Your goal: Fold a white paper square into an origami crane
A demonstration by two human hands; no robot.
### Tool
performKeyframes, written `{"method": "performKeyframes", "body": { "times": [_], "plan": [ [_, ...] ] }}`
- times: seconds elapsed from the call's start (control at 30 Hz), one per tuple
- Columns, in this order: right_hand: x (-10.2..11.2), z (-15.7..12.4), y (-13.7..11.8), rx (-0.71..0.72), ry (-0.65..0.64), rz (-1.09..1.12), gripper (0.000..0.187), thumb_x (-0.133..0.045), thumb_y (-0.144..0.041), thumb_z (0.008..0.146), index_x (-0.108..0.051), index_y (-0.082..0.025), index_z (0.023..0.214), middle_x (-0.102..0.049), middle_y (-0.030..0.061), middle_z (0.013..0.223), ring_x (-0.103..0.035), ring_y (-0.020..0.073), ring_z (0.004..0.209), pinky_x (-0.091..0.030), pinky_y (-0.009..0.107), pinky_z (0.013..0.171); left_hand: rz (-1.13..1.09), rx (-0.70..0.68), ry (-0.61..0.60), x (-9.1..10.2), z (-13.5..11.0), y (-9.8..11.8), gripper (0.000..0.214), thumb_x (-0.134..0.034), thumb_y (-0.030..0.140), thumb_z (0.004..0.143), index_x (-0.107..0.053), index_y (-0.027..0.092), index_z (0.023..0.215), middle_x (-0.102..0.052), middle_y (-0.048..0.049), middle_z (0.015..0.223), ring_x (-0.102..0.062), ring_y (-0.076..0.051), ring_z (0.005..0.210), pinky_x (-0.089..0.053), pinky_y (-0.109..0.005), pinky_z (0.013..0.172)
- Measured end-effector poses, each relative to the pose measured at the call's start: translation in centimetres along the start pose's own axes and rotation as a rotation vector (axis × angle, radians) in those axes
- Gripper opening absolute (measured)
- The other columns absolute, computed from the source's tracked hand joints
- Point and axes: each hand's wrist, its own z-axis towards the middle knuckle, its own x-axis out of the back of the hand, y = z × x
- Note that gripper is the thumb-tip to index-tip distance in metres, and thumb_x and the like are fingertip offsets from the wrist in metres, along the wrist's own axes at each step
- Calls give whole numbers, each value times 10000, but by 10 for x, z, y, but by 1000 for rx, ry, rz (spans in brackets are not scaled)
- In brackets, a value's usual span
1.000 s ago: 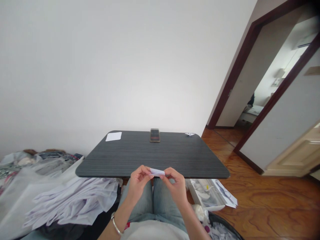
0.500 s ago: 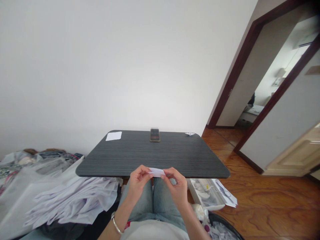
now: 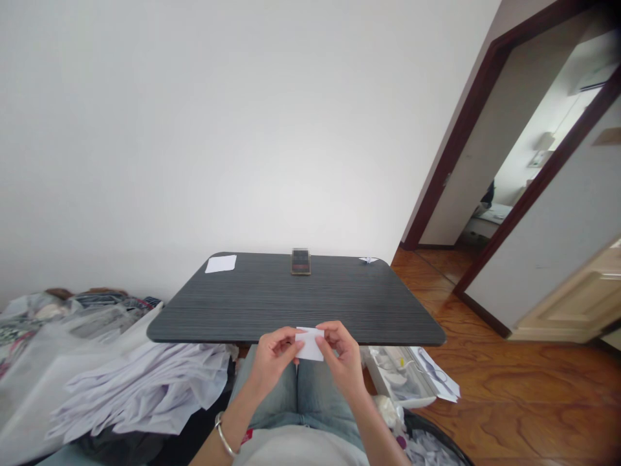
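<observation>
At the near edge of the desk [image 3: 301, 301], about its middle: one small white paper [image 3: 310, 344], held up by two hands above the knees; whether it touches the desk cannot be told.
Paper in the fingers: plain white, roughly four-sided, a little slanted, one face turned toward the wearer.
Left hand [image 3: 274, 356]: pinching the paper's left side between thumb and fingers, the other fingers curled.
Right hand [image 3: 342, 353]: gripping the right side, thumb laid across the face, fingers behind.
Under the fingertips: parts of both side margins, so the full outline is hidden; the back is out of sight, and any folds are hard to make out.
Left wrist: one silver bangle [image 3: 224, 437].
Far left corner: one flat white sheet [image 3: 220, 264], lying well apart from the hands.
Far edge, middle: one dark framed rectangle [image 3: 301, 261], its surface blurred.
Far right corner: one white piece with pointed tips [image 3: 368, 260], too small to read clearly.
Left of the desk: one heap of white folded material [image 3: 145, 388], its layers too tangled to count.
Right of the desk: one open white box [image 3: 402, 378], its contents indistinct.
Lower right: one black-rimmed container [image 3: 436, 446] of pale scraps, cut off below.
</observation>
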Motion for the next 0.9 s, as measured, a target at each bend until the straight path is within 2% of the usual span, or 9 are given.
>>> {"method": "performKeyframes", "body": {
  "times": [0.17,0.33,0.43,0.63,0.9],
  "plan": [
    [3,4,0,-60,-51,82,140,-549,-330,815,-565,-191,819,-526,-32,585,-476,111,523,-364,209,499,-13,27,-66,-1,0,0,238,-627,302,740,-694,151,911,-576,-19,684,-506,-120,582,-426,-188,449],
    [2,6,-2,-163,-147,174,179,-611,-347,775,-577,-171,777,-553,-31,555,-472,101,488,-346,205,480,-40,85,9,1,4,-3,249,-650,333,721,-699,121,842,-646,-36,646,-531,-113,558,-412,-190,499],
    [2,7,-3,-220,-135,241,183,-643,-337,755,-583,-164,756,-593,-21,565,-496,98,491,-365,202,491,-38,82,28,3,6,-3,247,-657,336,715,-701,117,820,-657,-37,631,-534,-113,547,-407,-194,502],
    [4,8,-3,-279,-168,361,193,-666,-344,735,-590,-170,766,-639,-15,573,-566,112,525,-446,208,526,-35,88,-22,6,5,3,230,-659,317,717,-701,116,820,-672,-46,674,-547,-119,564,-422,-197,496],
    [8,9,-5,-290,-168,333,199,-636,-365,752,-590,-174,784,-654,-18,571,-598,122,538,-482,216,544,8,106,-56,6,5,5,238,-676,296,701,-663,105,843,-648,-39,672,-552,-129,574,-436,-203,482]
  ]
}}
